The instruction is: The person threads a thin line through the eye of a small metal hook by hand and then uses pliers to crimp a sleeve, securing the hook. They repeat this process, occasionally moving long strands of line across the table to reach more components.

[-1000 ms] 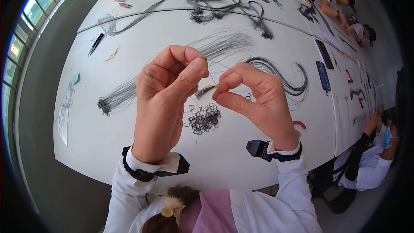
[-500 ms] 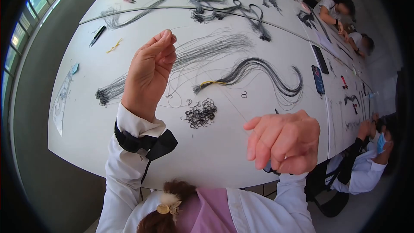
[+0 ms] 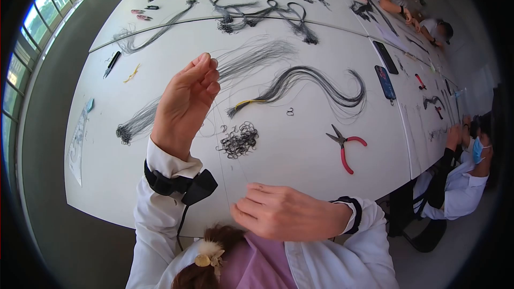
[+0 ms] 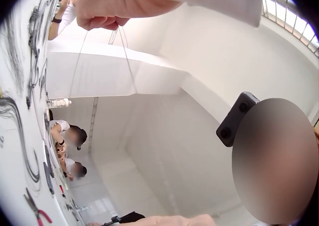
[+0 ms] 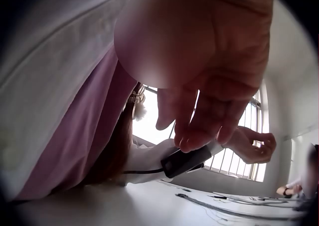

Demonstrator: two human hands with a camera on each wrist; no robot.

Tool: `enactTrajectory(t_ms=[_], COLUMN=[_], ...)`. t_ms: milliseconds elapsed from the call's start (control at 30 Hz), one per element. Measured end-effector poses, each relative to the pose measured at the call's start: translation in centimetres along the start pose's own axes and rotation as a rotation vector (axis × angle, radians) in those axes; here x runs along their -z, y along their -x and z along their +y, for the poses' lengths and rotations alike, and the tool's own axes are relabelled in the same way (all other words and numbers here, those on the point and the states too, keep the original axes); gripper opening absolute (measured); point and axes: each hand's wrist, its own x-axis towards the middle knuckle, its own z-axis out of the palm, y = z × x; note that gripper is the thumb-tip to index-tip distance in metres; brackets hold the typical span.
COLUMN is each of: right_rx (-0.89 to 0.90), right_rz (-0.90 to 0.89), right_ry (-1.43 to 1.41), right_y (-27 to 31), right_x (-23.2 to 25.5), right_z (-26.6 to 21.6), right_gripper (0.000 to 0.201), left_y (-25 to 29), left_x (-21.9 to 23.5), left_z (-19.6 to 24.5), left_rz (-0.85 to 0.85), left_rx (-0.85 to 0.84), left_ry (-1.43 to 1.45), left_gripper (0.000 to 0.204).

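My left hand is raised over the table, thumb and fingertip pinching a fine dark thread; whatever else lies in the pinch is hidden. In the left wrist view, thin strands hang below the left hand. Low near the table's front edge is my right hand, palm down, its fingers loosely extended; the right wrist view shows those fingers relaxed, with no object visible in them. Faint strands run down between the hands. Between them lies a pile of small dark hooks, below a yellow-tied thread bundle.
Red-handled pliers lie right of the hook pile. A loose thread bundle is behind the left hand. Black snips, a clear ruler and two phones sit farther out. Other people sit at the right.
From close together, the hands have separated: the left moved up and left, the right swung down to the front edge, then leftward, uncovering the pliers. The view has shifted slightly.
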Motion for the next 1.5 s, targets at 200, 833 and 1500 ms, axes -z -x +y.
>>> enactTrajectory(t_ms=[200,833,1500], right_rx=[-0.118,-1.185,-0.73], right_rz=[-0.05,0.055,0.527], right_ry=[0.036,0.056,-0.072], right_y=[0.7,17.3,9.1], right_x=[-2.9,-1.5,2.2], right_z=[0.4,6.0,3.6], right_gripper=[0.007,0.062,0.052], left_y=[0.9,3.8,4.4], left_x=[-1.5,-5.7,-5.9], left_z=[-0.1,-5.1,-5.3], left_rz=[0.055,-0.203,-0.259], left_rx=[0.026,-0.205,-0.24], left_ry=[0.035,-0.624,-0.72], left_gripper=[0.01,0.006,0.006])
